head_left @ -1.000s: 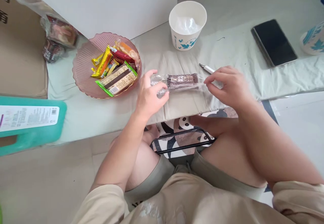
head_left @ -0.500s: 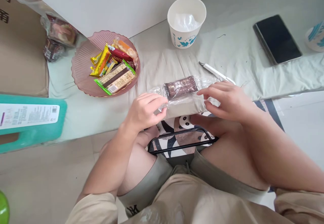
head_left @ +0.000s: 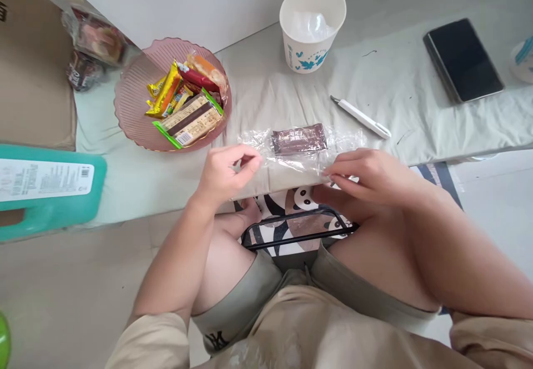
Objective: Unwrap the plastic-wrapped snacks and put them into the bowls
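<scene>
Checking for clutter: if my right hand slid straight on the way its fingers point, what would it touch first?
Probably the clear wrapper around the brown snack bar; the right hand points left along the table edge, fingertips already at its near edge.

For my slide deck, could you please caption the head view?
Both hands, left hand and right hand, pinch a clear bag holding a brown bar.

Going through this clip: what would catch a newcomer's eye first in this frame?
Probably the brown snack bar in clear wrap, lying at the near edge of the cloth-covered table, with the left hand and right hand at either end of its wrapper. Next, the pink plate of bright snack packs to the left, and the paper cup behind.
</scene>
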`<state>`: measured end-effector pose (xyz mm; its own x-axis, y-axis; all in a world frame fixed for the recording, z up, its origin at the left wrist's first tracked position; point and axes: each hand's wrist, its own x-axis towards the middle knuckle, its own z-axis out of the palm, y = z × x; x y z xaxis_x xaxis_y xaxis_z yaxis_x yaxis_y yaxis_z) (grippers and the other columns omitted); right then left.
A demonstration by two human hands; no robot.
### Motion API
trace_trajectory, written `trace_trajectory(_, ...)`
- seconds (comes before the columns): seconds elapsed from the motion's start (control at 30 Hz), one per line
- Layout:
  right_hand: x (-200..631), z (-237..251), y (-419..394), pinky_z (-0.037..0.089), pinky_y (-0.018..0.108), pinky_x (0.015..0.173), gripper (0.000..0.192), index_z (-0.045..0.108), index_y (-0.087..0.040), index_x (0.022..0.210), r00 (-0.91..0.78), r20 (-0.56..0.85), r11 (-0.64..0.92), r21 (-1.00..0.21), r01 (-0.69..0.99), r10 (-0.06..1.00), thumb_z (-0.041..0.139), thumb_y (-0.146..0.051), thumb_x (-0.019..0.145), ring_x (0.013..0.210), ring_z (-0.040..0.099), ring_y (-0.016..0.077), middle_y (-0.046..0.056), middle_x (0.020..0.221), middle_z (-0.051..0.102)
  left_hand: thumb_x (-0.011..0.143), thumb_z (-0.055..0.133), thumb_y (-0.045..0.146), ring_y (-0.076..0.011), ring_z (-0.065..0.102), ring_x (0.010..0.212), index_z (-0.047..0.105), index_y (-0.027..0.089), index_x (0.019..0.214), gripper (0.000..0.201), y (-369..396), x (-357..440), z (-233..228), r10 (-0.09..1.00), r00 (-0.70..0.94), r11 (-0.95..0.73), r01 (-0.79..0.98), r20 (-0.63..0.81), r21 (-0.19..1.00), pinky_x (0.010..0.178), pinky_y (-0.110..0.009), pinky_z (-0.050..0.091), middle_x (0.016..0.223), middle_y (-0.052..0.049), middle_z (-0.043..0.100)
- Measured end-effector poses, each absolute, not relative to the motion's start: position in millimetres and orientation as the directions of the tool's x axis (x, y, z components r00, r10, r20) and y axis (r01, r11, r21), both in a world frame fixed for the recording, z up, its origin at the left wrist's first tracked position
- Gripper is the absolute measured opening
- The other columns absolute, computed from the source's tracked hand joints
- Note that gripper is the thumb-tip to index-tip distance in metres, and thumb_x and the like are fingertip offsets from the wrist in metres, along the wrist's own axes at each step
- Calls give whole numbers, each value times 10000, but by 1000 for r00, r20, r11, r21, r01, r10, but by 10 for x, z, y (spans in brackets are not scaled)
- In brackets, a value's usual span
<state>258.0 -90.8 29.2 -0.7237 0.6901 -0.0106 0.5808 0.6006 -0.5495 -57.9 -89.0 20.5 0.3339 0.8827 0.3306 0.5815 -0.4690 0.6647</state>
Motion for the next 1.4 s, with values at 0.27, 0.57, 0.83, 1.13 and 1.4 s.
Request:
trace_trajectory(0.27,2624,358,-872,534,353,655,191,722,-289,863,-211,233,313,-650,692,949,560,-211,932,676,700,200,13,795,764,975,592,365,-153,647,671,698,235,791,249,-673,-564,123,795,211,-583,524,568,621,667,-317,539,706,0,702)
trace_trajectory(0.57,2612,411,-828,548,429,726,243,698,-298,808,-184,319,365,-732,576,930,545,-314,996,792,700,246,83,861,767,931,608,299,-134,578,582,708,275,784,180,-767,-607,304,764,234,-625,498,601,601,561,-304,458,651,22,651)
trace_trajectory(0.83,2657,349,-793,492,354,604,505,632,-220,569,-611,-23,467,-622,628,791,460,-344,1027,628,684,172,51,818,788,855,609,204,-70,276,393,519,211,465,401,-951,-656,679,675,690,-463,672,-261,577,431,-234,214,419,78,335)
trace_trajectory(1.13,2638,266,-815,392,324,528,517,618,-238,1452,-440,-100,384,-345,856,892,543,-364,956,573,644,216,-4,704,761,903,650,379,-170,444,393,712,216,1274,410,-974,-411,365,955,290,-257,915,-64,310,474,-309,280,434,77,507)
trace_trajectory(1.4,2521,207,-816,464,339,563,595,528,-259,1524,-303,116,322,-432,842,946,594,-346,939,616,618,187,83,990,748,828,773,297,-261,682,1020,644,246,1302,494,-887,-309,342,916,55,-233,880,398,414,950,-419,567,1012,-65,704)
